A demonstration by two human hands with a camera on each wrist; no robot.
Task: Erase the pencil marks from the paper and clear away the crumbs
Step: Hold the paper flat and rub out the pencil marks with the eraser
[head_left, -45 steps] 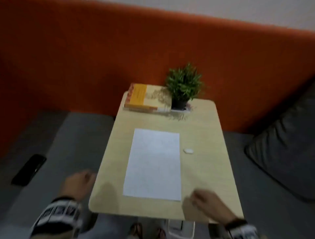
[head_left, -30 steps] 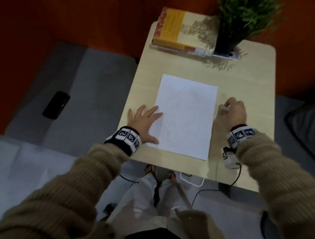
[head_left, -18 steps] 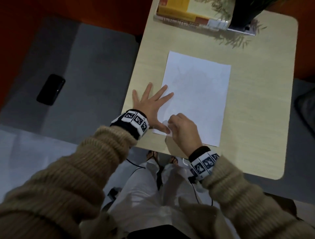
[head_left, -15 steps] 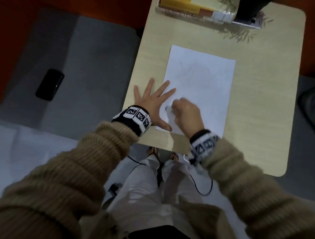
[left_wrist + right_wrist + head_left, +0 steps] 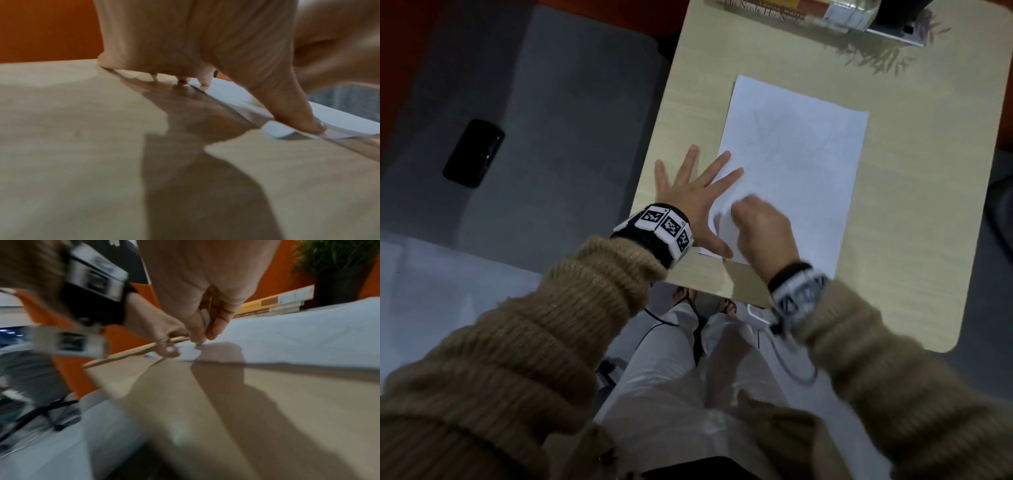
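Note:
A white paper [image 5: 801, 164] with faint pencil marks [image 5: 770, 137] lies on the pale wooden table [image 5: 928, 205]. My left hand [image 5: 698, 198] lies flat with fingers spread on the paper's left edge. Its thumb [image 5: 298, 116] presses the near corner, which curls up. My right hand [image 5: 756, 226] sits on the paper's lower left part, just beside the left thumb, blurred by motion. In the right wrist view it pinches a small white eraser [image 5: 205, 318] between thumb and fingers, with the tip down on the paper [image 5: 298, 331].
Books [image 5: 791, 8] and a dark plant pot [image 5: 904, 13] stand at the table's far edge. A black phone [image 5: 473, 152] lies on the grey seat to the left. My legs are under the table's near edge.
My right hand took the eraser from the table right of the paper and carried it to the lower left, where it now rubs. My left hand went flat onto the paper's edge.

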